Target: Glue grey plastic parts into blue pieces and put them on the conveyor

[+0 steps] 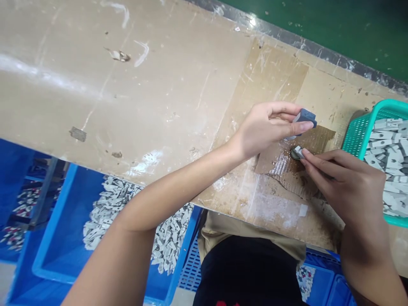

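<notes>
A small dark blue block (306,117) with a pale face is pinched between the thumb and fingers of my left hand (270,125), above the cardboard on the table. Just below it, my right hand (341,174) pinches a small light grey piece (298,151) between thumb and fingertips. That piece is at a small dark round spot on the brown cardboard (323,138). The two hands are close together but apart.
A green basket (366,131) of light grey pieces stands at the right on the worn table (178,85). Below the table's near edge, a blue bin (60,238) holds many similar pieces. More blue bins sit at the far left and lower right.
</notes>
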Action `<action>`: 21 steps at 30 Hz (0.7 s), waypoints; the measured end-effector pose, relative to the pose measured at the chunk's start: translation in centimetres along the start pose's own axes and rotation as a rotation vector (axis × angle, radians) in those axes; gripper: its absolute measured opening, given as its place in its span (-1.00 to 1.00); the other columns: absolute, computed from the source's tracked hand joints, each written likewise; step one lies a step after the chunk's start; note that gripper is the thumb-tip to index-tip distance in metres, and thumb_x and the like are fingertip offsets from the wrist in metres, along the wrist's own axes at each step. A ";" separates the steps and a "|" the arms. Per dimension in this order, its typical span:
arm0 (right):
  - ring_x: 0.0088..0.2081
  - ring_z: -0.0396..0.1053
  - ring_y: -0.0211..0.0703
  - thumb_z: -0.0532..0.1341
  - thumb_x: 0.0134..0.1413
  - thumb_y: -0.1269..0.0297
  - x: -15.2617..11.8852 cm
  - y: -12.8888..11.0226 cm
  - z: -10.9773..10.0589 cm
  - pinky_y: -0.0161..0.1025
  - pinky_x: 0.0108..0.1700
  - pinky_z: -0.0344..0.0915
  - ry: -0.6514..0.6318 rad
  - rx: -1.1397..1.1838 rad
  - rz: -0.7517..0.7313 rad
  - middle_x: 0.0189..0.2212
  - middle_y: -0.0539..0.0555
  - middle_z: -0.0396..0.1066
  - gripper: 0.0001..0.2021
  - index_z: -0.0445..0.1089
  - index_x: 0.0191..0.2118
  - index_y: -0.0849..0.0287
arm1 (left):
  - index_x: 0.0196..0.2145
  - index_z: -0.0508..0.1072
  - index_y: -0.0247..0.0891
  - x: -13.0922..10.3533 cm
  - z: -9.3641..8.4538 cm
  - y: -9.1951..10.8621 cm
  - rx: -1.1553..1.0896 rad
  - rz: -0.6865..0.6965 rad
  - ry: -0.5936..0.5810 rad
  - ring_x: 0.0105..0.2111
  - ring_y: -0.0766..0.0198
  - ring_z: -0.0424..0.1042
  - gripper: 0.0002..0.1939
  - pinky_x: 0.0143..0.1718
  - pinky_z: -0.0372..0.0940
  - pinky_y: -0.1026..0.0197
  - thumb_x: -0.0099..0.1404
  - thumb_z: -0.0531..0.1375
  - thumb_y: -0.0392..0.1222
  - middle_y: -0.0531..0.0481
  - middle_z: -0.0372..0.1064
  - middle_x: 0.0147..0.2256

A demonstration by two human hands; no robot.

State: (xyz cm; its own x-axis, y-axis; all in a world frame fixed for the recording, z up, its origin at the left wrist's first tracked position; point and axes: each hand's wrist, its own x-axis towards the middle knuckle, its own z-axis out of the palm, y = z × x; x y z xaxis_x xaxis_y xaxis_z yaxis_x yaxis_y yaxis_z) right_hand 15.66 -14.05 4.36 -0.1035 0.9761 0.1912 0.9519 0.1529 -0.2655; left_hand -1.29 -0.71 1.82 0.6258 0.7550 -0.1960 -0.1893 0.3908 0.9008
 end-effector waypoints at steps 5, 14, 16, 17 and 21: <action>-0.33 0.50 -0.19 0.25 0.26 0.37 0.0 -0.2 0.0 -0.24 -0.38 0.34 0.046 0.035 0.007 -0.29 0.01 0.57 -0.73 0.53 0.02 -0.02 | -0.21 0.57 -0.30 0.0 -0.1 -0.5 0.030 0.057 0.010 -0.09 0.18 0.57 -0.79 -0.07 0.46 0.22 0.19 0.34 -0.19 0.05 0.56 -0.24; -0.32 0.48 -0.25 0.29 0.20 0.48 0.2 0.1 0.0 -0.28 -0.32 0.38 0.164 0.091 -0.031 -0.28 -0.01 0.53 -0.63 0.51 0.07 -0.03 | -0.27 0.53 -0.35 -0.3 0.2 -0.5 0.140 0.139 0.136 -0.21 0.27 0.57 -0.88 -0.05 0.46 0.19 0.20 0.34 -0.33 -0.06 0.56 -0.27; -0.31 0.47 -0.25 0.28 0.21 0.47 0.2 0.2 0.1 -0.29 -0.32 0.38 0.161 0.101 -0.028 -0.27 0.00 0.53 -0.64 0.51 0.07 -0.02 | -0.30 0.51 -0.36 -0.4 0.2 -0.5 0.138 0.116 0.128 -0.22 0.28 0.57 -0.90 -0.05 0.46 0.18 0.18 0.33 -0.37 -0.05 0.56 -0.28; -0.31 0.47 -0.25 0.27 0.22 0.47 0.2 0.3 0.2 -0.29 -0.31 0.38 0.153 0.108 -0.031 -0.28 0.00 0.52 -0.65 0.52 0.06 -0.02 | -0.30 0.51 -0.36 -0.4 0.3 -0.5 0.135 0.103 0.124 -0.22 0.28 0.57 -0.89 -0.05 0.46 0.18 0.17 0.33 -0.39 -0.05 0.56 -0.29; -0.29 0.45 -0.25 0.29 0.20 0.49 0.1 0.3 -0.1 -0.27 -0.27 0.38 0.203 0.215 0.038 -0.26 0.00 0.51 -0.60 0.50 0.10 -0.07 | -0.31 0.51 -0.36 -0.7 0.6 -0.4 0.103 0.026 0.103 -0.25 0.27 0.58 -0.83 -0.07 0.47 0.16 0.10 0.35 -0.40 -0.05 0.58 -0.29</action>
State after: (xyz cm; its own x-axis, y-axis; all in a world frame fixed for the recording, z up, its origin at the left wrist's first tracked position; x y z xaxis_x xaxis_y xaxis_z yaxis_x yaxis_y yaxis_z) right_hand 15.96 -13.91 4.42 0.0115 0.9342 0.3567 0.8691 0.1671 -0.4657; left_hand -1.21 -1.72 1.79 0.5396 0.8162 -0.2066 -0.1223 0.3187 0.9399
